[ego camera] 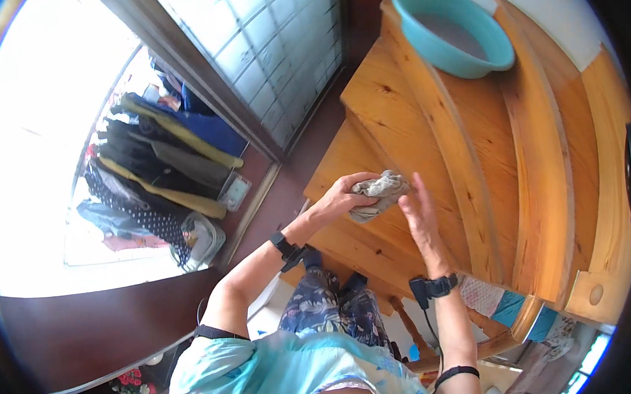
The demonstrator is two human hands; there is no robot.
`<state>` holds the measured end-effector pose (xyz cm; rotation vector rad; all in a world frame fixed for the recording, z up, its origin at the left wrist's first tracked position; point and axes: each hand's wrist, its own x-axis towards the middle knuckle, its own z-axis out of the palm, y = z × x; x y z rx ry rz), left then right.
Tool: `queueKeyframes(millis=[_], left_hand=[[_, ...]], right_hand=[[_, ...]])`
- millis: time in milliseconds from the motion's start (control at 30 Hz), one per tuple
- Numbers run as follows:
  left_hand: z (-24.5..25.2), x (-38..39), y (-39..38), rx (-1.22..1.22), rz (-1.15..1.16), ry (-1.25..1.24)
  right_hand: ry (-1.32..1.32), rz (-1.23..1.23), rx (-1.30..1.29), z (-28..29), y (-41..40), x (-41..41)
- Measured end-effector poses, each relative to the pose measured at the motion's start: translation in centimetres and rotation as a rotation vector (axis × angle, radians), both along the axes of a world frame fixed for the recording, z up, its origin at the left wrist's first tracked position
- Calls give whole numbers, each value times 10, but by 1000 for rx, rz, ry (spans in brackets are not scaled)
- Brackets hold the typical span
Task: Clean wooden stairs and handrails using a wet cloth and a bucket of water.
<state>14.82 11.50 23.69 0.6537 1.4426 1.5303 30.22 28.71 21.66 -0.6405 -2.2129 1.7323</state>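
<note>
A crumpled, folded grey-beige cloth (380,193) is in my left hand (350,192), the thumb on its near side and the fingers over its far side. Just right of the cloth, my right hand (420,207) is raised with its fingers apart and nothing in its grasp. Whether its fingertips touch the cloth's right edge I cannot tell. Beneath both hands are the wooden stair treads (398,134), varnished orange-brown with dark knots.
A turquoise plastic basin (411,29) with greyish water stands on a higher step. At left, hanging clothes (168,151) show beyond a door frame (201,58), above a white basket (210,240). A wooden baluster (410,320) rises at lower right.
</note>
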Motion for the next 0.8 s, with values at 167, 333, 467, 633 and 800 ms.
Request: queueKeyframes(millis=[167, 333, 467, 633, 800], left_hand=[[-16, -5, -40, -2, 29, -22], [-51, -26, -76, -88, 40, 5], [-83, -42, -86, -96, 112, -32], [-115, -66, -81, -33, 241, -100], [-144, -92, -75, -193, 257, 140]], right_hand=[[-87, -74, -672, 17, -69, -47], [-173, -65, -566, -29, -80, -68], [-173, -58, -478, -39, -89, -89], [-308, -125, 172, -50, -55, -101], [-588, -154, 654, -80, 29, -63]])
